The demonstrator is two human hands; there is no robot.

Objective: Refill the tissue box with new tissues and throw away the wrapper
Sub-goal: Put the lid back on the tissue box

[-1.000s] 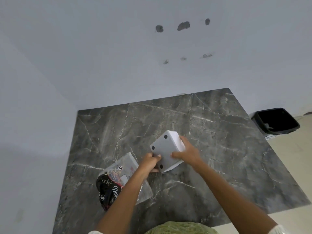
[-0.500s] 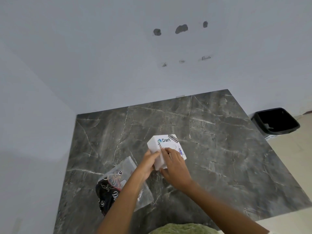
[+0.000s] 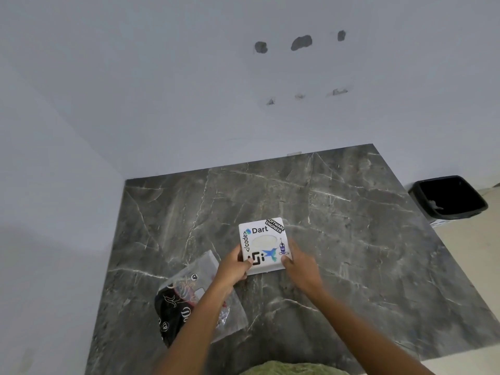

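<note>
A square white tissue box point(image 3: 263, 243) covered in stickers sits top-up on the dark marble table point(image 3: 351, 239), its oval slot showing pale tissue. My left hand point(image 3: 234, 266) grips its near left corner, thumb on the top. My right hand point(image 3: 299, 262) holds its right side. A clear and black plastic wrapper point(image 3: 189, 296) lies flat on the table to the left, partly under my left forearm.
A black waste bin point(image 3: 449, 197) stands on the floor beyond the table's right edge. White walls close off the table's far and left sides. Green fabric point(image 3: 292, 369) shows at the bottom edge.
The box has been turned from bottom-up, with black feet showing, to sticker-side up and set flat on the table. Both hands shifted to its sides.
</note>
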